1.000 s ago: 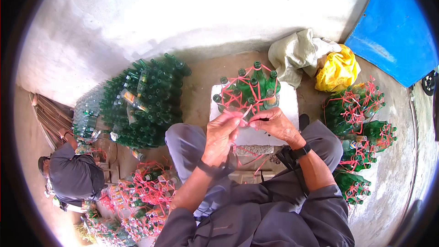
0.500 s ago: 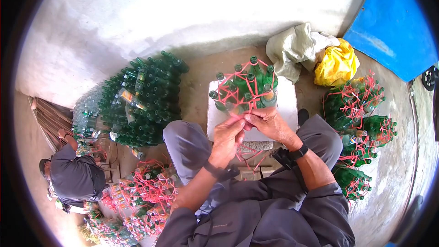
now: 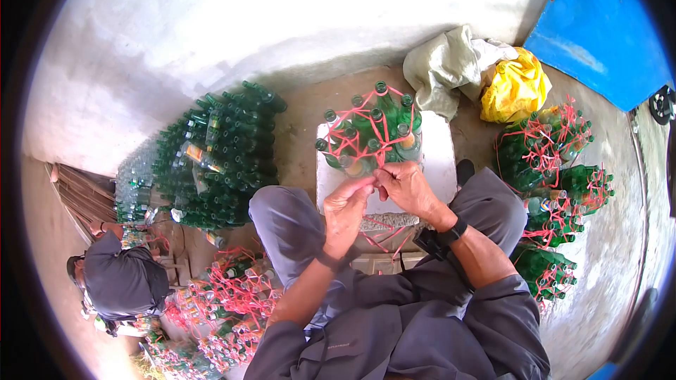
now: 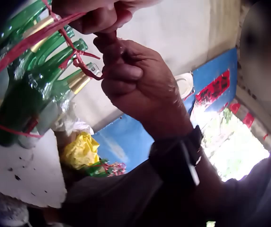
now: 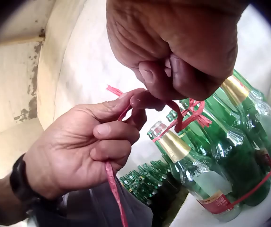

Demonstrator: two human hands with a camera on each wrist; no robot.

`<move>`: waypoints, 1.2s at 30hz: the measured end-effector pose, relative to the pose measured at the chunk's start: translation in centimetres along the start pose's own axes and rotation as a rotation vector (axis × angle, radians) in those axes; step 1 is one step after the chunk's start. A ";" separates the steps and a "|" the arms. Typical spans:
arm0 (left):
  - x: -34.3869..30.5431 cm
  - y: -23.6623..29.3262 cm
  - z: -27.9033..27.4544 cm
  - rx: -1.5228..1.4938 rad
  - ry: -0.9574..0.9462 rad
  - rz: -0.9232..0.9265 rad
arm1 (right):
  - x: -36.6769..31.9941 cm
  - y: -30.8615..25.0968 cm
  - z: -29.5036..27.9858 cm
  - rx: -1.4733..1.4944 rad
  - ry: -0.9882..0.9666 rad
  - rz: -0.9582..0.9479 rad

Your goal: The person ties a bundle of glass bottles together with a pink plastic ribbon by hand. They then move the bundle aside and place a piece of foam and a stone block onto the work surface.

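Note:
Several green glass bottles [image 3: 386, 103] stand in a bundle on a white block [image 3: 438, 144], their necks laced together with pink plastic string [image 3: 343, 144]. At the near side of the bundle, my left hand [image 3: 343, 214] and right hand [image 3: 414, 191] meet fingertip to fingertip. Both pinch the string close to the bottle necks. In the right wrist view, a length of string [image 5: 113, 189] runs through the left fingers and hangs below them. Another piece leads from the right fingertips to a knot [image 5: 197, 113] by a gold-foiled neck. Curled fingers partly hide the string between the hands.
A large group of loose green bottles [image 3: 211, 162] stands on the left. Tied bundles [image 3: 553, 204] stand on the right, and more [image 3: 225, 302] lie behind left, near another person [image 3: 127, 278]. A yellow bag [image 3: 517, 88] and pale sack [image 3: 440, 74] lie by the wall.
The hands, slightly apart on the string a second ago, have come together at the fingertips and still pinch it. The head view has shifted slightly, and the bottles stay on the block.

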State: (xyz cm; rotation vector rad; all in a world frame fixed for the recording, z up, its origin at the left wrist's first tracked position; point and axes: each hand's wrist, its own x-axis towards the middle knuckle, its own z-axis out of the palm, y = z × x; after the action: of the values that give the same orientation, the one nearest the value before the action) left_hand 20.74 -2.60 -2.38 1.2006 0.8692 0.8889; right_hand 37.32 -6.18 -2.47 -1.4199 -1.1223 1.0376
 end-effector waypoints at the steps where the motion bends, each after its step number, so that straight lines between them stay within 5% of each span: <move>1: 0.1 -0.2 -0.2 0.120 -0.056 0.120 | 0.1 0.0 -0.1 0.002 0.004 0.002; 2: 0.3 -0.4 -0.5 0.120 -0.059 0.117 | 0.2 -0.1 -0.2 0.001 -0.006 0.040; 4: 1.0 -0.4 -0.9 0.506 -0.119 0.500 | 0.3 -0.3 -0.4 0.002 -0.014 0.081; 11: 1.1 1.1 -1.2 0.785 -0.163 0.488 | 0.5 -0.1 -0.3 -0.034 -0.065 0.185; 14: 1.0 1.6 -1.2 0.671 -0.134 0.275 | 0.2 -1.0 -0.5 -0.010 -0.031 0.163; 16: 1.1 2.2 -1.2 0.129 -0.098 -0.325 | 0.0 -1.2 -0.7 0.045 -0.035 0.173; 19: 1.2 2.1 -1.8 -0.189 -0.100 -0.468 | -0.3 -1.5 -1.1 0.130 -0.129 0.038; 28: 1.2 1.5 -2.7 -0.456 -0.163 -0.559 | -0.7 -2.7 -1.3 -0.005 -0.285 -0.267; 33: 1.2 0.6 -3.2 -0.443 -0.154 -0.533 | -0.4 -0.8 -0.5 -0.161 -0.157 -0.478; 36: 0.8 0.8 -2.5 -0.456 -0.134 -0.493 | -0.2 -0.2 0.0 -0.052 -0.086 -0.435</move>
State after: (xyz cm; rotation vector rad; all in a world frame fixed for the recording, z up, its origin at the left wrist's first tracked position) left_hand 18.73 -0.80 -2.00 0.6024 0.7540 0.5528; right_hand 37.27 -6.40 -2.24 -1.1078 -1.4511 0.7665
